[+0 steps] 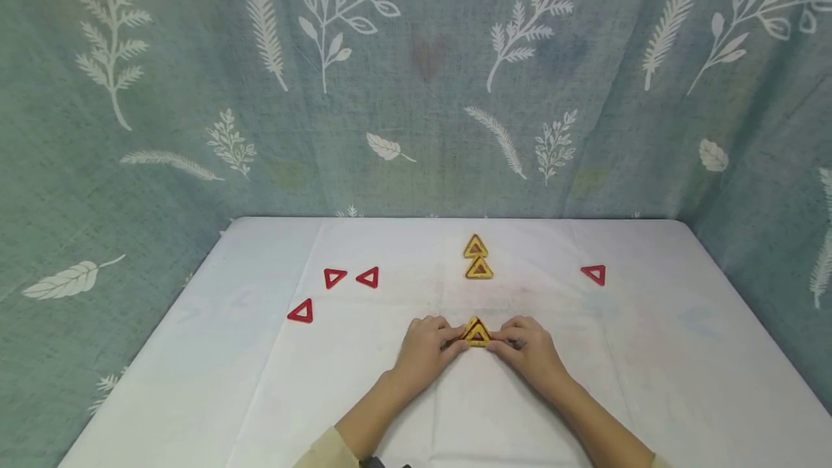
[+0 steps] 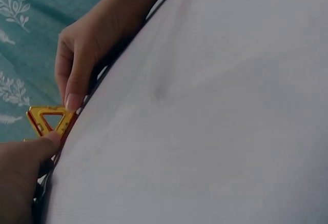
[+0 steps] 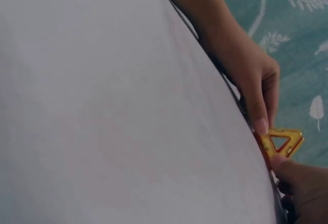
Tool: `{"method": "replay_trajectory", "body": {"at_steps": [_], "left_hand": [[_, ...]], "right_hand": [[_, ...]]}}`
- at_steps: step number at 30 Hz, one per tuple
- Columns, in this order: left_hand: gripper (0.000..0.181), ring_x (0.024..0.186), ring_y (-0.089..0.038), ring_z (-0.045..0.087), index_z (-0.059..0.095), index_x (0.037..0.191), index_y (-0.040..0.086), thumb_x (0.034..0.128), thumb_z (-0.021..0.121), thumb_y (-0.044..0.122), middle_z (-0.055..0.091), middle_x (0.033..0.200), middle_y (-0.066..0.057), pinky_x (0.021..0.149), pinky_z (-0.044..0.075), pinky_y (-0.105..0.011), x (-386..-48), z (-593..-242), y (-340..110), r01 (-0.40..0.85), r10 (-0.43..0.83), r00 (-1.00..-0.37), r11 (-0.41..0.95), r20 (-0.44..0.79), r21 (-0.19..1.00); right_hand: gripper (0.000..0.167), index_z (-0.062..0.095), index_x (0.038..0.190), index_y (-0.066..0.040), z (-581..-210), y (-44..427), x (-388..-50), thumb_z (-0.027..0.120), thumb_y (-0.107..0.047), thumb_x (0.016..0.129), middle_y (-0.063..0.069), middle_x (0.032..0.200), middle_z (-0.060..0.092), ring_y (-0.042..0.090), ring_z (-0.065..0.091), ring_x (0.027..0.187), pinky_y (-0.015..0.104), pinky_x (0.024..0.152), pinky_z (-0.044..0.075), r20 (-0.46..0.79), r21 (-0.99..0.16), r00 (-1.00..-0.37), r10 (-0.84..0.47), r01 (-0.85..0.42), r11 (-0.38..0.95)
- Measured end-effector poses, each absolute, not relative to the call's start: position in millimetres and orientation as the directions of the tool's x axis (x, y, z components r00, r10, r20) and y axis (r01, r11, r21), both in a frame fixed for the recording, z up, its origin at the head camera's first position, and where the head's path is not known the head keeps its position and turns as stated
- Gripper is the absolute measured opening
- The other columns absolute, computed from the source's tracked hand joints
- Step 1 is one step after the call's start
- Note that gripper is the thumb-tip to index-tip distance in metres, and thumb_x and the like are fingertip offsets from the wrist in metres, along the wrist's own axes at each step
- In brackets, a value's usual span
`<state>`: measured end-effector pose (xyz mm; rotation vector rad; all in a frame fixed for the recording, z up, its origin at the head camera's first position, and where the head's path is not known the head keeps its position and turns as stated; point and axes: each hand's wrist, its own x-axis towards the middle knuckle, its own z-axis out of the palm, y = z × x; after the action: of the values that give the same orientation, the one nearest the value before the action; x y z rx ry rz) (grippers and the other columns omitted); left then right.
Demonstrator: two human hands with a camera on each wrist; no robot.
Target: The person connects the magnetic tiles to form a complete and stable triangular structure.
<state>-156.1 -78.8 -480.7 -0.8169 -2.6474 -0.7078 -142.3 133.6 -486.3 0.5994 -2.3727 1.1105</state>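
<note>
Near the middle of the table, both hands hold a small piece made of triangular magnetic tiles (image 1: 477, 344), yellow in front with red edging behind. My left hand (image 1: 424, 345) pinches its left side between thumb and fingers. From the right, my right hand (image 1: 529, 351) pinches the opposite side. In the left wrist view the yellow front tile (image 2: 51, 109) shows an open centre, a thumb on each of two corners. Red shows behind the yellow frame (image 3: 287, 131) in the right wrist view. How the back tiles join is hidden.
Two yellow triangular pieces (image 1: 479, 276) stand one behind the other farther back. Red triangle tiles lie flat: one (image 1: 335, 271), another (image 1: 376, 277) and a nearer one (image 1: 300, 320) at left, and one (image 1: 604, 275) at right. A green leaf-patterned curtain (image 1: 429, 128) hangs behind the white table (image 1: 520, 425).
</note>
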Motion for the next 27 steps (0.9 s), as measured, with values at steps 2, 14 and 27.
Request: {"method": "replay_trajectory", "body": {"at_steps": [2, 14, 27], "left_hand": [[0.034, 0.072, -0.006, 0.049, 0.072, 0.109, 0.015, 0.0844, 0.067, 0.038, 0.06, 0.079, 0.009, 0.071, 0.034, -0.025, -160.0, -480.8, -77.5, 0.572, 0.437, -0.813, 0.723, 0.384, 0.388], [0.035, 0.073, -0.006, 0.046, 0.069, 0.114, 0.011, 0.0872, 0.065, 0.033, 0.059, 0.079, 0.006, 0.077, 0.033, -0.03, -184.9, -478.2, -68.2, 0.508, 0.429, -0.86, 0.682, 0.274, 0.527], [0.033, 0.073, -0.009, 0.047, 0.07, 0.113, 0.009, 0.0878, 0.065, 0.03, 0.06, 0.081, 0.004, 0.071, 0.03, -0.026, -204.3, -474.8, -58.7, 0.489, 0.394, -0.872, 0.701, 0.29, 0.52]], "right_hand": [[0.015, 0.076, 0.079, -0.007, -486.5, 135.2, -146.7, 0.082, -0.01, 0.066, -0.005, 0.077, 0.062, 0.006, 0.05, 0.071, 0.02, 0.06, 0.044, 0.549, -0.607, -0.812, -0.199, -0.55, 0.574], [0.014, 0.075, 0.08, -0.006, -482.4, 141.1, -168.2, 0.081, -0.013, 0.069, -0.005, 0.078, 0.062, 0.007, 0.051, 0.071, 0.022, 0.061, 0.045, 0.469, -0.655, -0.866, -0.174, -0.473, 0.589], [0.017, 0.075, 0.087, -0.003, -474.9, 141.5, -190.6, 0.078, -0.014, 0.075, 0.001, 0.083, 0.064, 0.012, 0.053, 0.074, 0.023, 0.065, 0.045, 0.338, -0.715, -0.933, -0.124, -0.34, 0.611]]}}
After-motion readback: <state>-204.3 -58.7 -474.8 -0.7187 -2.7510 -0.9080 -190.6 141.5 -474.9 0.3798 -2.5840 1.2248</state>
